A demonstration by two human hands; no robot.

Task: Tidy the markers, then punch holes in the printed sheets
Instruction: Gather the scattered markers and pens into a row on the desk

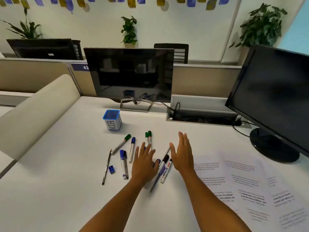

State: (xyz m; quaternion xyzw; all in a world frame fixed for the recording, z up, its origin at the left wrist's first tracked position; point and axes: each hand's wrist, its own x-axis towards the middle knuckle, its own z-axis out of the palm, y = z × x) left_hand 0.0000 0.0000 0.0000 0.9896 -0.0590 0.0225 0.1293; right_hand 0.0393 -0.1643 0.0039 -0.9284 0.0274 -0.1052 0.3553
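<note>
Several markers lie scattered on the white desk [50,190]: a green-capped one [121,144], a blue-capped one [132,149], two green-capped ones side by side [148,137], a blue one [122,164] and a black-capped one [166,170]. My left hand [144,162] hovers flat over the middle of them, fingers spread, holding nothing. My right hand [181,153] stands open on its edge just right of the black-capped marker. A blue cup labelled BIN [112,120] stands behind the markers. Printed sheets [247,185] lie at the right.
A pencil [107,167] and a blue sharpener [111,169] lie left of the markers. A monitor [130,76] stands at the back, a second monitor [275,97] at the right with its round base [274,144]. A cable tray [204,118] is open behind.
</note>
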